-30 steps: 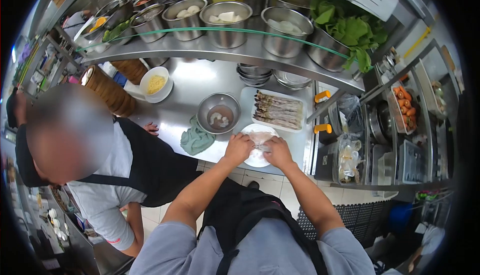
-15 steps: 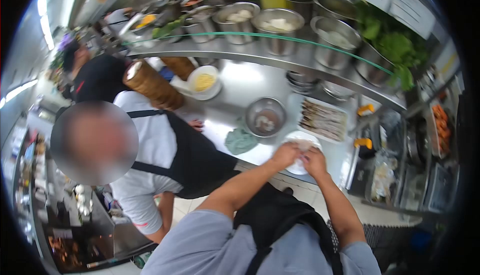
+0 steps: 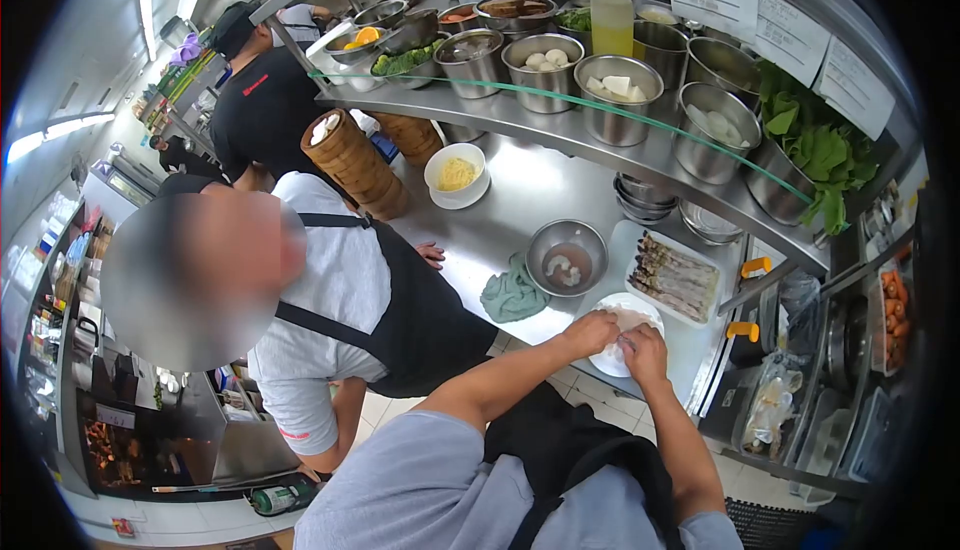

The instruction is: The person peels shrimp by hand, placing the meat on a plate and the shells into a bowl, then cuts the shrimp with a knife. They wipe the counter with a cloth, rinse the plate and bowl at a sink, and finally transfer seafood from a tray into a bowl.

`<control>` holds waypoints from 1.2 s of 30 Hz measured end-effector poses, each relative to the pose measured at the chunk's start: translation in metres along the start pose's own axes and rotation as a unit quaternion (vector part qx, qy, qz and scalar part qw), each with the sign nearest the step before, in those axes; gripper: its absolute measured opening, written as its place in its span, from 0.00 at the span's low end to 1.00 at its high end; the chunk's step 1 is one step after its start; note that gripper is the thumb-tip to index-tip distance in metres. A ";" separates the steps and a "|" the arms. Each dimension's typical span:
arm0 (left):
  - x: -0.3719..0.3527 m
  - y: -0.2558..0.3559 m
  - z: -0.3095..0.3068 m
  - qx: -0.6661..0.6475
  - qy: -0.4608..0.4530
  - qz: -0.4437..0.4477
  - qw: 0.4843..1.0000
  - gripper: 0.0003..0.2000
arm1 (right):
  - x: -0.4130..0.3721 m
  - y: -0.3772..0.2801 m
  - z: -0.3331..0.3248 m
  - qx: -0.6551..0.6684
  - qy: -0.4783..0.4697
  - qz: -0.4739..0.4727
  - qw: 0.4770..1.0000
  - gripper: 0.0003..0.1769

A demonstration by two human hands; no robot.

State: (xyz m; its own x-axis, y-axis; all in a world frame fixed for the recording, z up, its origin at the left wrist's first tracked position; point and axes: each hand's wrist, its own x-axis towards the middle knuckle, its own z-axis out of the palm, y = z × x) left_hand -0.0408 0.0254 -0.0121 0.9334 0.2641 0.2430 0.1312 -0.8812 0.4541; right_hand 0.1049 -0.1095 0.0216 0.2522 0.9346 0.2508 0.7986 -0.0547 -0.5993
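While facing the table (image 3: 490, 220), locate the white plate (image 3: 608, 363) near the front edge. Find left hand (image 3: 594, 334) and right hand (image 3: 645, 352) over it, fingers bent; cannot tell whether pinching. Look between and just beyond both, about equally near, for the pale piece (image 3: 631, 318) on the plate; cannot tell long axis or pointing direction.

Bright white light, view bowed by a wide lens.
Ceiling lights (image 3: 146, 10) glow at left; glare whitens the steel counter (image 3: 480, 220); lines bend toward the black edges; a round blur (image 3: 200, 280) masks part of one person (image 3: 335, 275); the centre looks fairly sharp.
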 end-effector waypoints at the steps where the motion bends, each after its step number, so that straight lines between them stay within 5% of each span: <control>1: 0.000 0.000 0.000 -0.013 -0.016 -0.017 1.000 0.04 | 0.000 0.000 0.000 0.001 -0.003 0.002 1.000 0.08; 12: 0.000 -0.008 0.016 -0.069 0.067 0.023 0.995 0.06 | -0.002 0.024 0.014 -0.001 0.009 -0.029 1.000 0.08; 14: 0.000 -0.004 0.011 -0.057 0.003 -0.031 0.998 0.05 | -0.007 0.024 0.005 0.019 0.021 -0.026 0.999 0.13; 19: 0.017 0.046 -0.026 -0.044 0.058 -0.006 0.997 0.08 | -0.017 0.031 -0.014 0.024 -0.012 -0.011 1.000 0.12; 26: 0.027 0.041 0.009 -0.023 -0.018 -0.053 0.998 0.08 | -0.013 0.030 -0.013 0.008 -0.022 0.003 1.000 0.07; 36: 0.025 0.040 0.012 0.019 0.000 -0.036 0.999 0.04 | -0.013 0.037 -0.005 -0.010 -0.005 -0.007 1.000 0.04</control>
State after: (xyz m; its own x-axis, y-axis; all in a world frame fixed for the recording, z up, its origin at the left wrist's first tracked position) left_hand -0.0082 -0.0076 0.0018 0.9211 0.3272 0.2111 0.2105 -0.8746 0.4368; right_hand 0.1340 -0.1258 -0.0001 0.2363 0.9385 0.2515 0.8123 -0.0488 -0.5812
